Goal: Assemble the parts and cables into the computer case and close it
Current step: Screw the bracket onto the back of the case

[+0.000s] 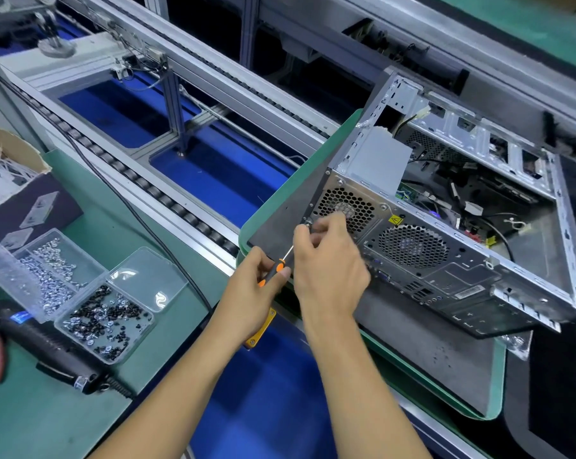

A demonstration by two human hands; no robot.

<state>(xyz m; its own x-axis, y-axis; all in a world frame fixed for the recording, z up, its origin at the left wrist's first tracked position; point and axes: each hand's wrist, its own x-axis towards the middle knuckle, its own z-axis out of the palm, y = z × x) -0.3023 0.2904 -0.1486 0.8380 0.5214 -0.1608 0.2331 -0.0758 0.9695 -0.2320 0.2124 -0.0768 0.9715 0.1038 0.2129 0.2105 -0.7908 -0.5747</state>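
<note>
Green matting covers the worktop (64, 409) at the left of a conveyor line, where a compartmented clear screw tray (88, 293) of silver and black screws sits beside a black electric driver (48, 342), both well apart from the work. Moving right, the left hand (257, 289) grips the orange-and-black handle of a small screwdriver (285, 260), its fingers curled round it; the shaft's long axis runs up and to the right, toward the lower left corner of the power-supply grille on the rear panel of the computer case (445, 260). The right hand (326, 260) is the nearer one to that corner, lying over the upper part of the shaft with its fingers bunched together at the tip (whether they pinch a screw or only steady the blade cannot be told, since the hand hides it). The case lies on its side on a grey pad (429, 359), open side up, cables loose inside. My judgement: the coming move turns on keeping the blade in line with the corner screw hole, just up and right of the handle.
</note>
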